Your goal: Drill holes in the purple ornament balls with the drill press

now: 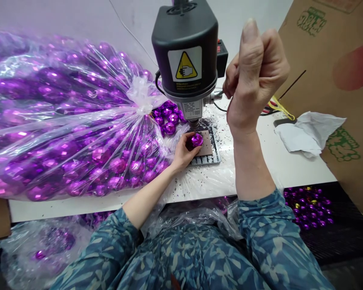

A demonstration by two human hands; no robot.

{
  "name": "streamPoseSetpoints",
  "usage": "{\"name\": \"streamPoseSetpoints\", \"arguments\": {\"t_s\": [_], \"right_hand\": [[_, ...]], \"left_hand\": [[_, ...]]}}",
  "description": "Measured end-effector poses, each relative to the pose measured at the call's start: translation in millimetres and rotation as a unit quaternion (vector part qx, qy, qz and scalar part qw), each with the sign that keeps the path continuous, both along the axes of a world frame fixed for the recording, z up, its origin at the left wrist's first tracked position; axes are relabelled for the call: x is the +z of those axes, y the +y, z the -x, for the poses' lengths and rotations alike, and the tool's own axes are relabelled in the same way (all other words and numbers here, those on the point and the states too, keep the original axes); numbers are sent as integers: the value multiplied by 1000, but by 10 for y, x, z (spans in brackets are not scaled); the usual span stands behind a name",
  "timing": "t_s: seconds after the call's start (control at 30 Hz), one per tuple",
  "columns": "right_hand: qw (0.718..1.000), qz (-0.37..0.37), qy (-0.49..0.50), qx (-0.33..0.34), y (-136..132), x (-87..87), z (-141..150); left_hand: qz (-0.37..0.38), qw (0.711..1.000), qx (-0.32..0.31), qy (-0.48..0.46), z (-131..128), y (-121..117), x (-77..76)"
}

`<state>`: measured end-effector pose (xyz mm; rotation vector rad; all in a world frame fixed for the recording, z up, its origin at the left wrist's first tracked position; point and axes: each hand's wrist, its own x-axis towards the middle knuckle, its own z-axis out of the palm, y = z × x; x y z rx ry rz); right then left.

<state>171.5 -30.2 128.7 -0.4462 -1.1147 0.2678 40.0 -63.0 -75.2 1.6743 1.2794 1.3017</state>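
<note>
We are holding a small, round purple ball [197,139], which is gleaming with pinkish highlights. It is sitting over the far left part of a flat brown board [206,149]; whether it is touching, we are not making out. We are also gripping a metal lever [219,93], partly hidden, that is sticking out from the right side of a bench machine [184,44]. The machine is standing upright, showing a black hood and yellow warning triangle [186,66], with its slotted metal base [208,160] supporting the board.
</note>
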Motion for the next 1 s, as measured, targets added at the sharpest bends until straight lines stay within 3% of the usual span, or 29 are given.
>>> {"name": "streamPoseSetpoints", "arguments": {"t_s": [0.2,0.4,0.67,1.0], "right_hand": [[999,11,2,-36,33,-56,9],[998,31,45,-44,-126,-245,13],[995,-68,68,16,-123,-459,-20],[987,-124,99,-10,17,-724,-44]], "left_hand": [[18,999,22,-26,-4,4,-48],[23,999,14,-42,-19,-5,-55],[21,997,12,-70,-26,11,-81],[27,996,9,-86,-43,4,-68]]}}
